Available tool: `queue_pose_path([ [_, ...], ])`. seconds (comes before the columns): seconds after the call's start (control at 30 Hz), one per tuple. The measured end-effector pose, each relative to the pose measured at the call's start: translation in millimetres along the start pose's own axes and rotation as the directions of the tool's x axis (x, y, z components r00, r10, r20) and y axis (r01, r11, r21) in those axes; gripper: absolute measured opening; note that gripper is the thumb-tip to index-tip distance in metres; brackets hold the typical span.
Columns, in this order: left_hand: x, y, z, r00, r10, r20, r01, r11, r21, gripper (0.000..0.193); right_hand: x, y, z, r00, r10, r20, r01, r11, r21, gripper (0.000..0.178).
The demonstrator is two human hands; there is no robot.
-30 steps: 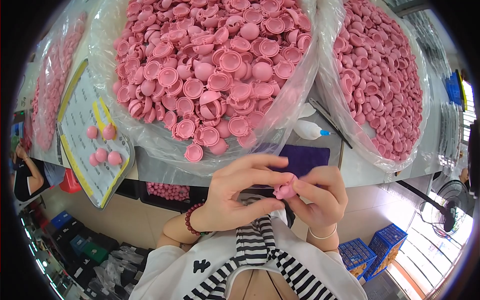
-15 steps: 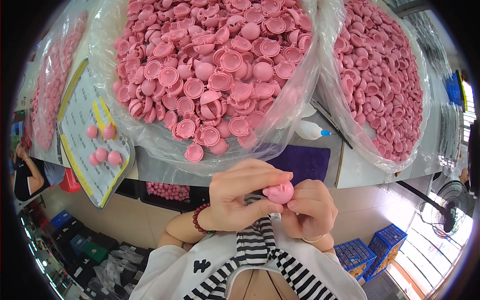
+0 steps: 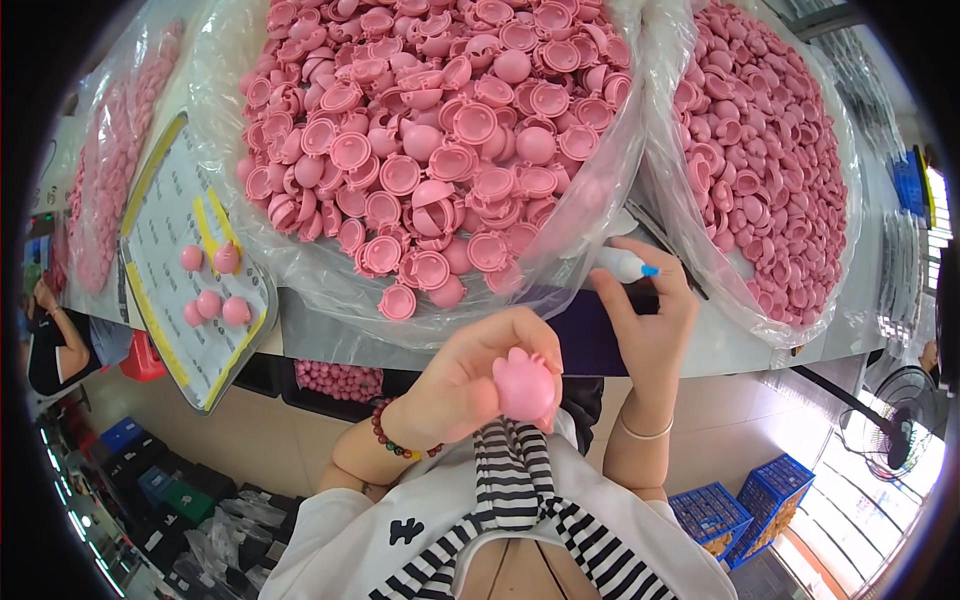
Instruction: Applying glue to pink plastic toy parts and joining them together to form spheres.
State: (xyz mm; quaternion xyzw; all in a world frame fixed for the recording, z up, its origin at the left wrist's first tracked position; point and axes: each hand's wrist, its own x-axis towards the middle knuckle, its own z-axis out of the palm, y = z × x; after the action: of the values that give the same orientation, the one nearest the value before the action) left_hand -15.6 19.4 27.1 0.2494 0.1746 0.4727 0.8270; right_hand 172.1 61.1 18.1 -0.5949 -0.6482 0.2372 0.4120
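Observation:
My left hand (image 3: 470, 375) is closed round a pink plastic ball (image 3: 524, 386) with small rounded bumps along its top edge, held in front of my chest. Farther off to the right, my right hand (image 3: 655, 310) reaches over the table. Its thumb and fingers are on either side of a small white squeeze bottle (image 3: 622, 264) with a blue tip, which lies on its side. Part of a dark purple cloth (image 3: 580, 330) shows beneath and beside that hand.
Loose pink half-shells (image 3: 430, 150) fill a large clear plastic bag ahead. Smaller pink parts (image 3: 765, 170) fill another bag at the right. On the left, a paper-lined tray (image 3: 165, 245) carries several pink balls (image 3: 208, 304). A dark thin tool (image 3: 665, 240) lies beyond the bottle.
My right hand has left the pink ball and moved forward and right to the bottle. The left hand now holds the ball alone, shifted slightly left and turned.

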Motion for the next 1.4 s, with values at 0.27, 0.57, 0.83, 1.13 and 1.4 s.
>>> queue_pose_path([
  [0.27,0,4,11,0.993,-0.044,-0.11,0.04,0.998,-0.042,0.055,-14,2,-13,0.987,0.045,-0.155,0.022,0.915,0.403,0.021],
  [0.57,-32,47,-19,0.781,0.621,0.071,-0.527,0.592,0.61,0.039,-29,12,-37,0.962,-0.021,-0.273,0.096,0.959,0.265,0.031],
  [0.83,-88,123,-94,0.436,0.895,-0.096,0.574,-0.195,0.795,0.027,-31,22,-49,0.924,-0.056,-0.378,0.117,0.983,0.14,0.035],
  [1.13,-26,82,-55,0.832,0.544,0.108,0.211,-0.49,0.846,0.022,-30,6,-41,0.959,-0.138,-0.249,0.182,0.97,0.163,0.039],
  [1.4,-35,74,-56,0.707,0.694,0.134,0.024,-0.213,0.977,0.008,-38,6,-36,0.977,-0.124,-0.175,0.159,0.966,0.202,0.041],
])
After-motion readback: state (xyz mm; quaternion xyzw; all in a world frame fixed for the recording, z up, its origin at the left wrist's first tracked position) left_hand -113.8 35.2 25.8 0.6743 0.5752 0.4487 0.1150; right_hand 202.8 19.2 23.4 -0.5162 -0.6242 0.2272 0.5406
